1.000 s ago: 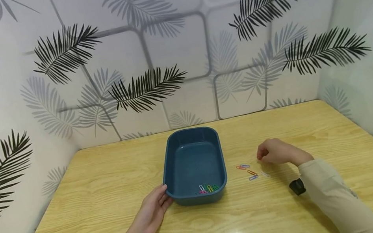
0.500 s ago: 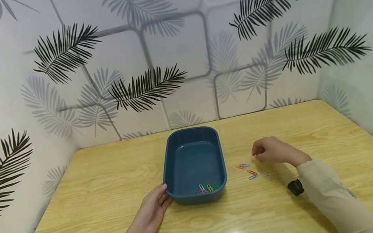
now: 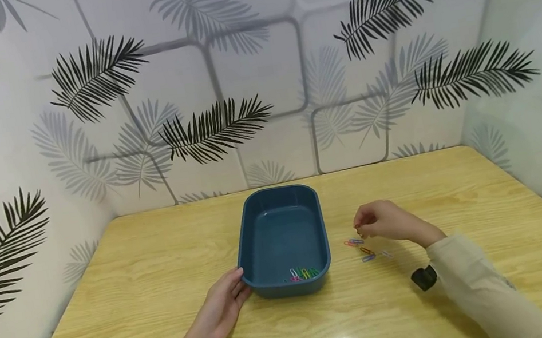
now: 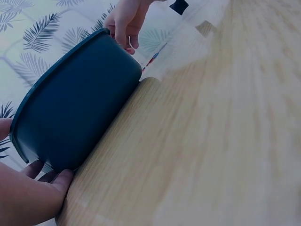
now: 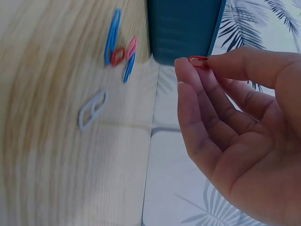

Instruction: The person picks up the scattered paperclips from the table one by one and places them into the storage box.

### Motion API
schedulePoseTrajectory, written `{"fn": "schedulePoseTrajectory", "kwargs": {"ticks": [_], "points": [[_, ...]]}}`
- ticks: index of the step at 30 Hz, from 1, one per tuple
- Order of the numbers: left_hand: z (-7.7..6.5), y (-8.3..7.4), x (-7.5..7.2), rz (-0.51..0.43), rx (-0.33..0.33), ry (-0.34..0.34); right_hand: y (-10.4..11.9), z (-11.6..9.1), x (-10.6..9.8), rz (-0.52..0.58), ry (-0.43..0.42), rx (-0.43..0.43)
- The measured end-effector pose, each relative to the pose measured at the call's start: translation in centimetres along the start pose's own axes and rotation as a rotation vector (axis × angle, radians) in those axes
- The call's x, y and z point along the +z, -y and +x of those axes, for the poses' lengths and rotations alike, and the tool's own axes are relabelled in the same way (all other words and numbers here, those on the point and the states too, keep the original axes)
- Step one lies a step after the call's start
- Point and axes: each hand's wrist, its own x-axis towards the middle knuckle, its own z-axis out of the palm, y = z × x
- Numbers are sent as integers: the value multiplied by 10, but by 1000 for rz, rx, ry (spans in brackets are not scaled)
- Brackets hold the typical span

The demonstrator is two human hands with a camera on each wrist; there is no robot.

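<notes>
My left hand (image 3: pixel 222 305) grips the near left corner of a dark blue plastic bin (image 3: pixel 290 290). In the left wrist view its fingers (image 4: pixel 35 193) press low on the bin wall while the thumb lies at the rim. Between thumb and fingertips my right hand (image 3: pixel 387 221) pinches a red paper clip (image 5: pixel 198 61), held above the table to the right of the bin. Just below that hand lie loose paper clips: blue (image 3: pixel 369 258), orange (image 3: pixel 366 250), pink (image 3: pixel 350 244) and white (image 5: pixel 92 110). Inside the bin, several coloured paper clips (image 3: pixel 305 273) are gathered at the near end.
The wooden table (image 3: pixel 158 254) carries the bin at its middle. Leaf-patterned walls (image 3: pixel 258 78) rise behind and at both sides of it. A black device (image 3: pixel 424 278) is worn at my right wrist.
Holding the paper clip, my right hand has moved left toward the bin and is now above the loose clips. My left hand and the bin have stayed put.
</notes>
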Motion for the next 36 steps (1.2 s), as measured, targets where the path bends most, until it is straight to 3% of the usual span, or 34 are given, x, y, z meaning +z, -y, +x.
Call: {"fn": "schedulePoseTrajectory", "kwargs": {"ticks": [4, 18, 36], "points": [[0, 0, 1, -5, -2, 3, 4, 0, 3, 25, -8, -11], [3, 3, 0, -3, 4, 13, 23, 1, 15, -52, -105, -67], [0, 4, -1, 8, 6, 11, 53, -6, 30, 64, -133, -135]]}}
